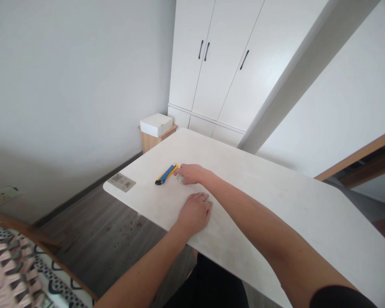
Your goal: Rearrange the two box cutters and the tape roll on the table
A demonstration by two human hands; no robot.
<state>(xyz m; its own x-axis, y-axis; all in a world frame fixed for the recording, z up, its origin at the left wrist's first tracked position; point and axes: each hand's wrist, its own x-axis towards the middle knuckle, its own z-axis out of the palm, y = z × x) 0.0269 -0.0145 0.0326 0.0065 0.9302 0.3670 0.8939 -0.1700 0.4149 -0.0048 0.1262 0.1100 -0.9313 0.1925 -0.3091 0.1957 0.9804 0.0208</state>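
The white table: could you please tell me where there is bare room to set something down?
The white table is bare right of the right hand, out to its far and right edges. A small patch lies between the label and the utility knife. It is crowded where the knife, a small round object and the left hand cluster.

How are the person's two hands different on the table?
The right hand reaches farther out and curls over a small roll beside the blue and yellow knife; the left hand lies nearer the table edge, holding nothing. The right hand's fingers wrap the roll; the left hand's fingers rest loosely bent. Both are bare, palm down.
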